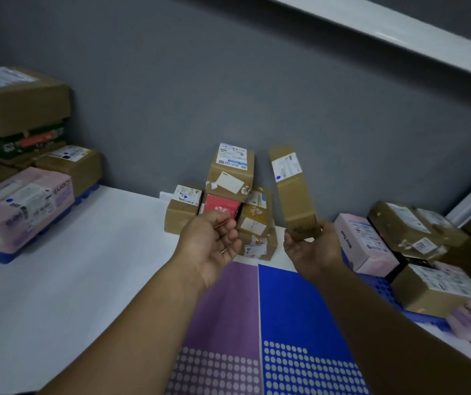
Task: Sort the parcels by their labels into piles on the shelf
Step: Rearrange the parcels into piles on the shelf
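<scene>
At far left, left pile (20, 178) sits stacked on white shelf (86, 280), labels up for reading. Centre-left, left hand (211, 243) hovers palm-up, fingers loose, apparently empty, just before small-parcel heap (230, 178) against wall. Next, slim brown parcel (294, 192) upright above shelf, label (285, 166) with blue dot facing camera, likely being read. Right hand (314, 249) grips its lower end. Far right, right pile (416, 238) waits.

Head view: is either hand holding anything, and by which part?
The right hand grips a brown parcel by its lower end, the parcel standing nearly upright. The left hand holds nothing, its fingers loosely curled.
</scene>
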